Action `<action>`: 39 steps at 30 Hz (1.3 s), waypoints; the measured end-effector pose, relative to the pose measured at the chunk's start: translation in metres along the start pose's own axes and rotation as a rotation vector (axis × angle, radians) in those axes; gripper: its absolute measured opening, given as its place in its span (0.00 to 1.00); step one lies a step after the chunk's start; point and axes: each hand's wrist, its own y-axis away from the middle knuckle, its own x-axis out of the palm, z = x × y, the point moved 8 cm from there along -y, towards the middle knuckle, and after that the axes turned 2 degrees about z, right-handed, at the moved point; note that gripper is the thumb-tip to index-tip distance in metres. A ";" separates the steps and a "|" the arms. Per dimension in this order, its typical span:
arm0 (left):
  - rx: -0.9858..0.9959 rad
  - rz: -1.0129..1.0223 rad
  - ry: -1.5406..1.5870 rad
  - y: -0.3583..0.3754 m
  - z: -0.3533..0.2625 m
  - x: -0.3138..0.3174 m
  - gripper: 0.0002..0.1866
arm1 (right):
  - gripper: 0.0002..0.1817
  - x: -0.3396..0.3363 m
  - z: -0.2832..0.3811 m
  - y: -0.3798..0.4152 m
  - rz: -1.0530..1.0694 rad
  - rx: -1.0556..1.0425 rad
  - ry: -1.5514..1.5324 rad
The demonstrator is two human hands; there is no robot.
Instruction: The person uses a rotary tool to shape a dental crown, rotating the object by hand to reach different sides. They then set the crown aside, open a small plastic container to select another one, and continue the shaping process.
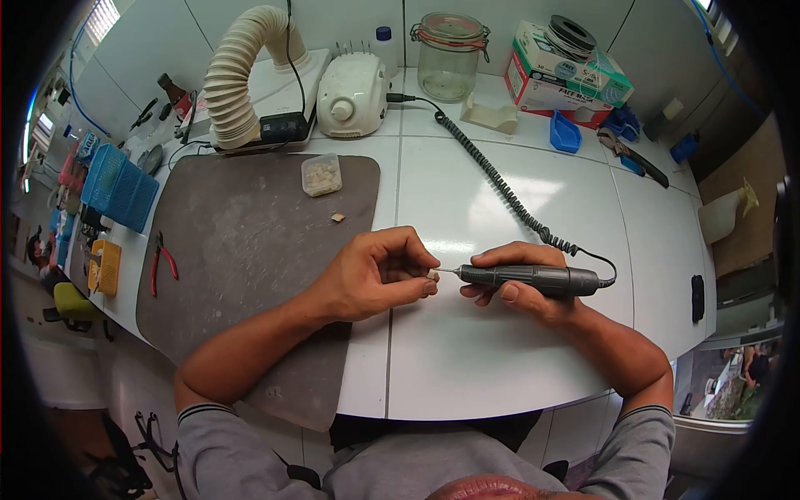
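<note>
Fingers pinch a small, pale piece against a slim bit.

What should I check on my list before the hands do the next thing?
1. Left hand has the small pale piece pinched between its fingers: ok.
2. Right hand grips the black handpiece: ok.
3. Fingers well away from the thin bit: not ok, the left fingertips are very close to its tip.
4. Coiled cord out from between the hands: ok, it runs behind them.
5. Wide bendy hose has its open end beside the piece: not ok, it ends far off at the back left.
6. Bit stopped or spinning: cannot tell from a still picture.
</note>
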 end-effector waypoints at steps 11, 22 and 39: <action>0.009 -0.009 -0.003 -0.001 0.001 -0.001 0.10 | 0.22 -0.001 0.000 0.001 -0.010 -0.005 -0.028; -0.041 -0.006 0.010 0.000 -0.001 -0.001 0.11 | 0.20 0.001 -0.002 -0.001 0.021 0.023 0.025; -0.054 0.012 0.023 0.000 -0.001 0.000 0.10 | 0.20 0.003 0.000 -0.002 0.038 0.021 0.052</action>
